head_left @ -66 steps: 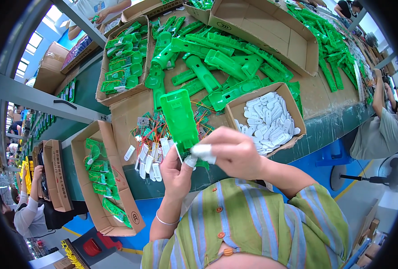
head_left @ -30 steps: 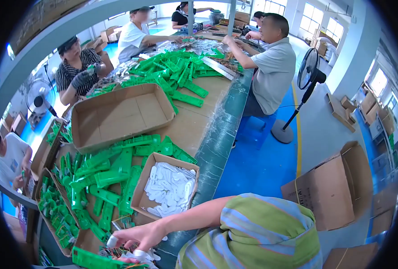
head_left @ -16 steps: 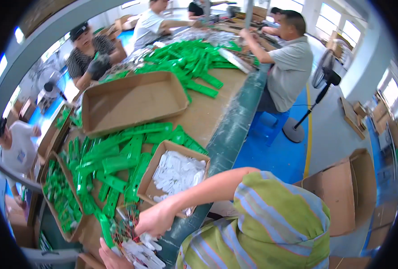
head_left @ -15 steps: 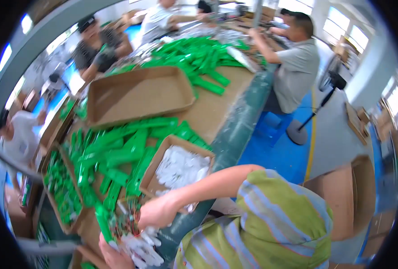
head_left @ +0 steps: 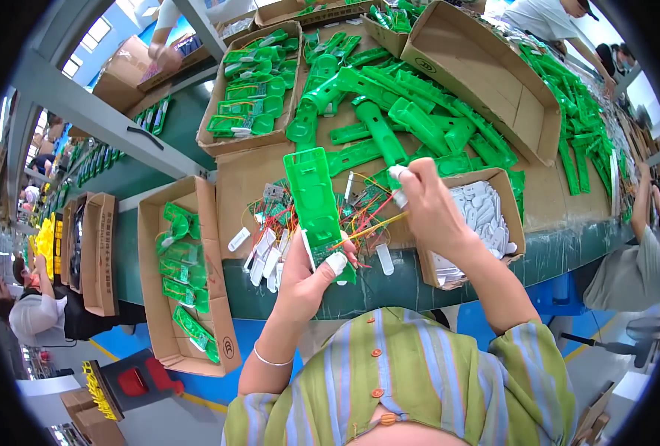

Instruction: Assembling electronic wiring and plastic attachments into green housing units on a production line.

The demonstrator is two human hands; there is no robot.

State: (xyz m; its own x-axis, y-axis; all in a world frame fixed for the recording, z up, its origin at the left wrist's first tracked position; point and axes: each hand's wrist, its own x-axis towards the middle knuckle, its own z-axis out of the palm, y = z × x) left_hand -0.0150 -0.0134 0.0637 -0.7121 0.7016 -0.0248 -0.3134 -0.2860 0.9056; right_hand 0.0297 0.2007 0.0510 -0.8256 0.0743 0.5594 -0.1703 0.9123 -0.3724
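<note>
Table (head_left: 568, 247): green near edge, brown sheet behind; loose green shells (head_left: 380, 134) heaped toward the far edge.
Carton (head_left: 427, 266): at the near edge, right of centre, filled with white pieces (head_left: 482, 215).
Held shell (head_left: 309, 186): green, tilted, above the near edge, left of the carton.
Left hand (head_left: 300, 286): fingers and white-capped thumb closed about the shell's lower end.
Right hand (head_left: 432, 208): fingers curled narrow on yellow wires (head_left: 371, 229) stretched from the shell.

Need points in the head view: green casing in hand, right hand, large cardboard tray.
Green casing (head_left: 315, 197): head view, its green face above the wiring.
Right hand (head_left: 435, 214): head view, middle of the hand.
Large cardboard tray (head_left: 484, 78): head view, bare inside bottom.
</note>
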